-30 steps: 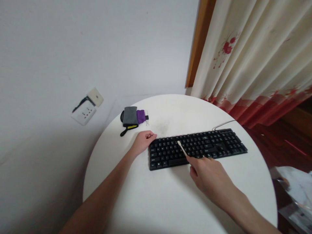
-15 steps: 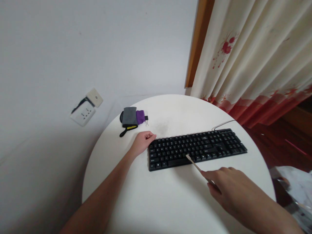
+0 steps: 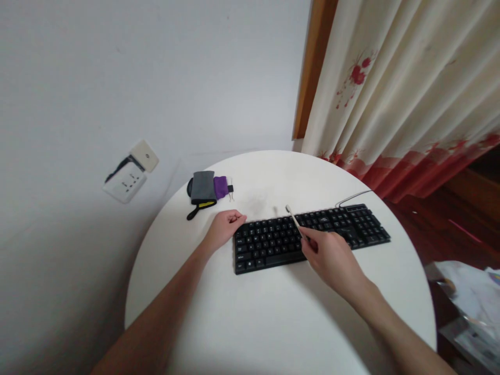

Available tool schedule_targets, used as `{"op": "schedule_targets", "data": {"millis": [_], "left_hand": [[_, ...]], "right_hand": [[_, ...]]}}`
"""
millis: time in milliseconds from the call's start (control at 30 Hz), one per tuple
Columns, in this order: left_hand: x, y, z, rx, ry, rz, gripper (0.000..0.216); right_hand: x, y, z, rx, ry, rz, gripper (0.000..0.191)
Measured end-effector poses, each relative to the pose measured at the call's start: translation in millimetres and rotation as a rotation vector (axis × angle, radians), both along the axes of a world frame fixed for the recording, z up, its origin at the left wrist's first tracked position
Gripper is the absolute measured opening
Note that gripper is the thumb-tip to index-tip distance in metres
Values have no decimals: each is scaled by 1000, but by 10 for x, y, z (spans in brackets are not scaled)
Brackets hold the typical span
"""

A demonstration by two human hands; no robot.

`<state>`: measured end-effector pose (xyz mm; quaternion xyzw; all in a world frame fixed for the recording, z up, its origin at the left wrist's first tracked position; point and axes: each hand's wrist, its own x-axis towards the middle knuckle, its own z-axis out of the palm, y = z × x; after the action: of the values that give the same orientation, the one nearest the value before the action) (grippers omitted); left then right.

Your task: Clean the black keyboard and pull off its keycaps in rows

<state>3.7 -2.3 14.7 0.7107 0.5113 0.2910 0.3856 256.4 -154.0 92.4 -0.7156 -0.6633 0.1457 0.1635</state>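
A black keyboard lies across the round white table. My right hand is over the keyboard's middle, closed on a thin pale stick whose tip reaches the keyboard's far edge. My left hand rests on the table at the keyboard's left end, fingers curled shut, touching its corner; nothing shows in it.
A grey and purple pouch with a black and yellow strap lies at the table's far left edge. A wall socket with a plug is on the white wall. A floral curtain hangs at the right. The keyboard's cable runs off behind.
My right hand drew the stick back toward me off the keyboard's near edge, then pushed forward again so its tip now reaches the far row. The left hand stayed put.
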Motion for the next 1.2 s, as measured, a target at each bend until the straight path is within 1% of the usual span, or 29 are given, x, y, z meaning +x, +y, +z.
{"op": "schedule_targets", "data": {"millis": [67,133,267,400,500,600,767,900,1067,1133,1200], "left_hand": [[-2,-3,1,0,-8,-7,33],[-2,-5,-2,1,-14,-7,33],[2,-2,-12,4,-17,-2,32],[3,4,-13,15,-19,-4,33],[1,6,-7,23,-8,-4,33],[-3,10,-12,31,7,-5,33],[-11,10,-30,20,8,-12,33],[-10,3,-21,8,-4,-6,33],[-6,-1,-10,2,-6,6,34],[-6,1,-14,1,-8,6,34],[-8,3,-19,4,-11,2,34]], "right_hand": [[-36,60,-94,-53,-74,10,26],[-64,57,-120,-97,-145,23,26],[-125,-77,-39,-134,-227,57,22],[-183,-205,31,-146,-191,109,18],[-217,-230,49,-174,-168,150,20],[-211,-241,66,-214,-213,165,24],[-30,-354,152,-219,-298,178,31],[142,-481,216,-220,-304,202,30],[270,-607,167,-231,-297,245,28],[339,-652,154,-241,-264,251,26],[419,-678,182,-245,-209,257,23]]}}
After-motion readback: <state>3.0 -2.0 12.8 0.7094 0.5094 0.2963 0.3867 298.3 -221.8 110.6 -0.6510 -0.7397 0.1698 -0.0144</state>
